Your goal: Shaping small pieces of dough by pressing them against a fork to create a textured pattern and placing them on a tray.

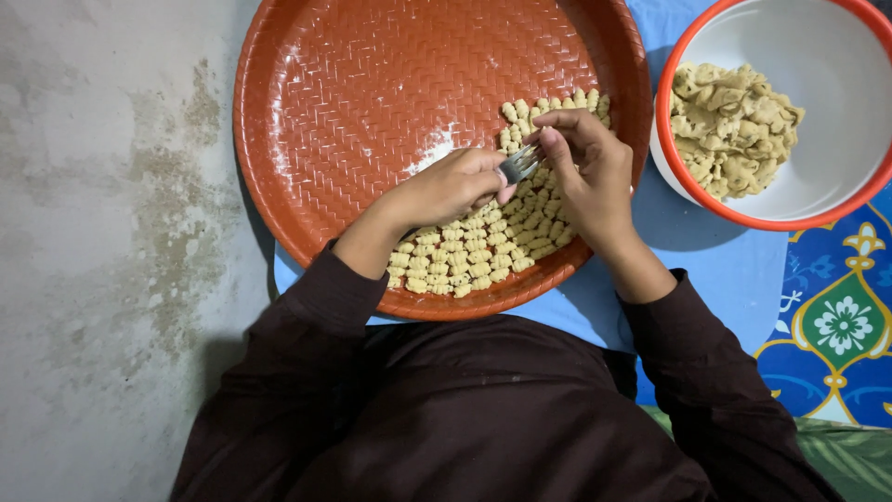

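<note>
- We record the left hand closed around the handle of a metal fork; the tines point up and to the right, toward the other hand.
- The right hand is curled, fingertips pinched together right at the fork's tines. Whether a bit of dough sits between fingers and tines we cannot tell; the spot is too small and partly covered.
- Both hands work over the lower right part of a round orange tray with a woven-pattern surface, lightly dusted with white flour near its middle.
- On the tray, under and around the hands, lie rows of small ridged dough pieces, pale yellow, packed side by side from the upper right down to the near rim.
- To the right of the tray, just beside it, stands a white bowl with an orange rim holding a lump of raw dough.
- Tray and bowl rest on a blue cloth; a bare grey floor lies to the left.
- Dark brown sleeves cover both forearms.
</note>
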